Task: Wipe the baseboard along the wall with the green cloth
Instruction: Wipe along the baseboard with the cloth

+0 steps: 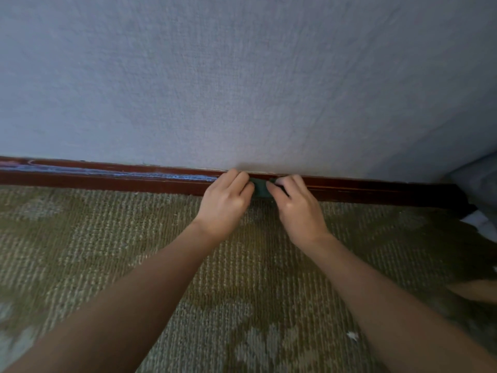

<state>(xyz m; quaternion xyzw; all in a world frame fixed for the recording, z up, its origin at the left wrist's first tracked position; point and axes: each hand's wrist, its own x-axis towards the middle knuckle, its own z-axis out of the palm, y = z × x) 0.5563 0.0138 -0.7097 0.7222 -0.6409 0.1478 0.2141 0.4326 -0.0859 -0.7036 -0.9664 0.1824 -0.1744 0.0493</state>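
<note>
At the far left, a dark red-brown baseboard is seen running along the foot of a pale textured wall, with a bluish sheen on its upper face. Below it, a patterned olive carpet is spread. Right of centre, the left hand is held against the baseboard, its fingers curled onto the left edge of the green cloth. The cloth is pressed to the baseboard between both hands, mostly hidden by them. Its right edge is gripped by the curled fingers of the right hand. Further right, a small white scrap is seen on the carpet.
</note>
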